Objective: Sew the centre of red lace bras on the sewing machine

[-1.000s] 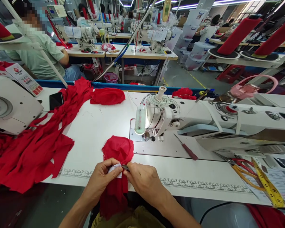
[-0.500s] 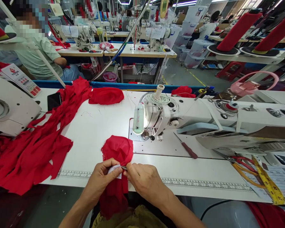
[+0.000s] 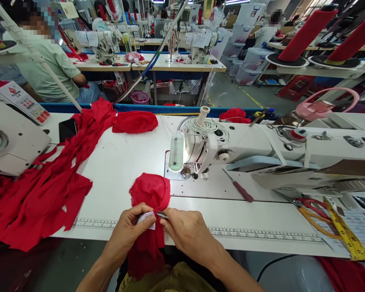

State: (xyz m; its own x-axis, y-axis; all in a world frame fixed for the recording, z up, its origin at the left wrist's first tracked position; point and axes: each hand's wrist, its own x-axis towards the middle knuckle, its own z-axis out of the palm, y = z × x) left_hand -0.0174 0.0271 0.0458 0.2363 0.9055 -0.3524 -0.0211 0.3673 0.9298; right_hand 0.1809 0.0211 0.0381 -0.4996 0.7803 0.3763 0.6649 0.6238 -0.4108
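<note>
Pinching white label (image 3: 146,219) on red fabric (image 3: 150,194), left hand (image 3: 127,233) and right hand (image 3: 187,233) fingers closed

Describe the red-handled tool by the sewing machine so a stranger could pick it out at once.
Start at the white sewing machine. On its flat bed, just right of the needle, lies a screwdriver, slanted. Unlike the scissors further right, it is a single thin shaft with a dark red handle.

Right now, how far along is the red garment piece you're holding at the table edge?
Done: hard to tell; a red pile lies on the table's left. In hand: the left hand pinches a white label on the red garment piece; the right hand holds a small metal tool at it. Left: nothing lies under the sewing machine.
</note>
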